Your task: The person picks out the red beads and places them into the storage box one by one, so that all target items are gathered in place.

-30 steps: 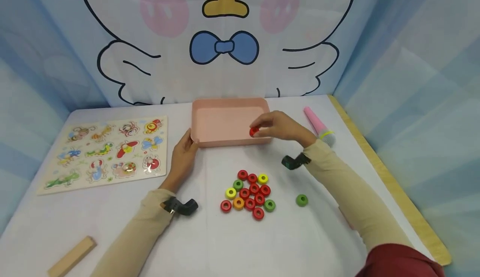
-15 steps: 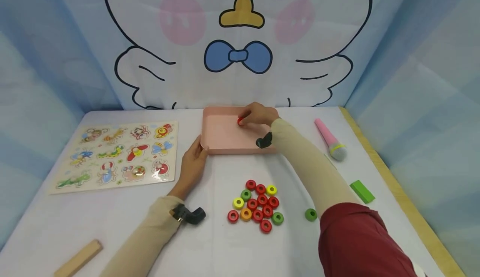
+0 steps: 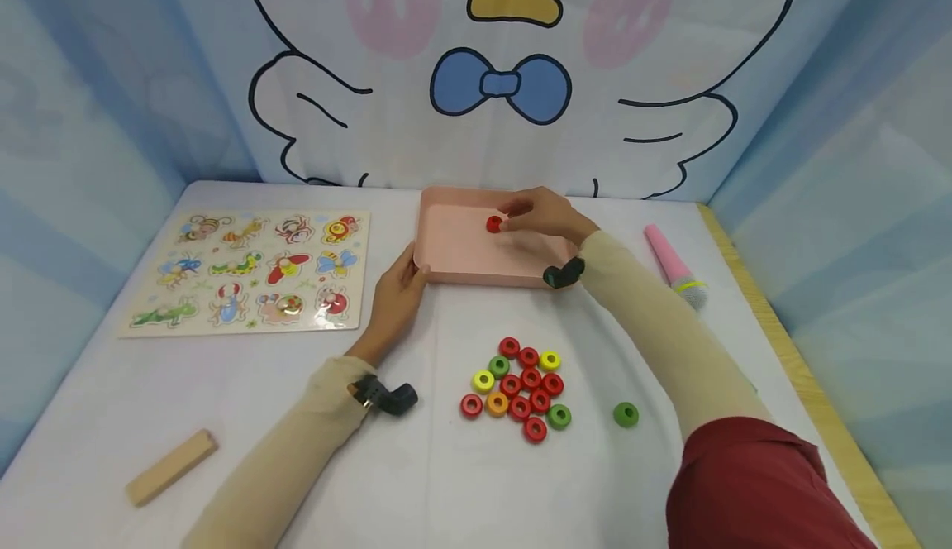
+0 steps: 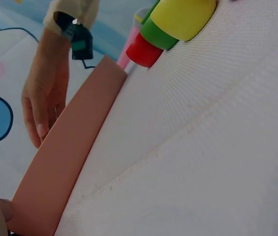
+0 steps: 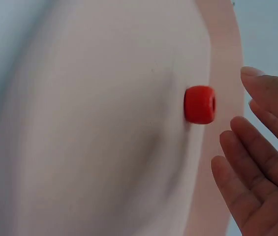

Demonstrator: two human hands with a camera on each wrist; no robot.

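Observation:
A pink tray [image 3: 494, 279] stands at the back of the table. At its near left corner my left hand [image 3: 396, 297] grips the tray, thumb on the front wall; in the left wrist view only the thumb end [image 4: 5, 209] shows. One red bead [image 5: 196, 104] with a hole sits on the tray floor. Beside it, over the tray's right part, my right hand [image 3: 549, 214] is held with fingers spread and apart from the bead, as the right wrist view shows. Closer to the front lies a loose cluster of red, green, yellow and orange beads [image 3: 519, 417].
A single green bead [image 3: 626, 422] lies right of the cluster. Further right is a pink toy microphone [image 3: 667, 253]. On the left are an insect picture board [image 3: 245, 272] and a wooden block [image 3: 171, 468]. A printed curtain [image 3: 405, 148] hangs behind the table.
My right hand carried the red bead from the tray's front right into its middle and let go of it. The left hand kept its grip on the tray. The head view shifted.

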